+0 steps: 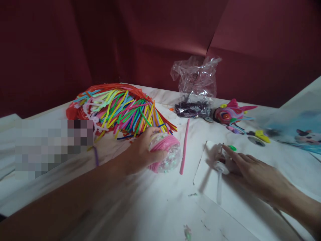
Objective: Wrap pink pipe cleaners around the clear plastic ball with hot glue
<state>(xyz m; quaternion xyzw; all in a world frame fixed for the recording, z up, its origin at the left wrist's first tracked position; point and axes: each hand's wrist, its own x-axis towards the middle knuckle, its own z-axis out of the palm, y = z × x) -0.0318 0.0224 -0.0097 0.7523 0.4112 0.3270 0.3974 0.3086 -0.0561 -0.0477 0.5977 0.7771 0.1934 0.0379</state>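
A clear ball-like piece [172, 157], with pink strips wound round it and pale green bits showing, is gripped by my left hand [146, 150]. A straight pink pipe cleaner [185, 147] lies just right of it. On the right, my right hand [258, 170] has its fingers on what looks like a white hot glue gun [222, 165], with a translucent stick jutting toward me; motion blurs it, and the thumb is hidden. A small green piece [232, 147] sits just behind those fingers.
Many coloured pipe cleaners [132, 113] spill from a red plastic bag [71, 108] at back left. Behind stands a clear bag [197, 83] of dark shiny strands. A decorated pink figure [227, 114], yellow piece [262, 136] and blue printed pack [301, 127] lie at right.
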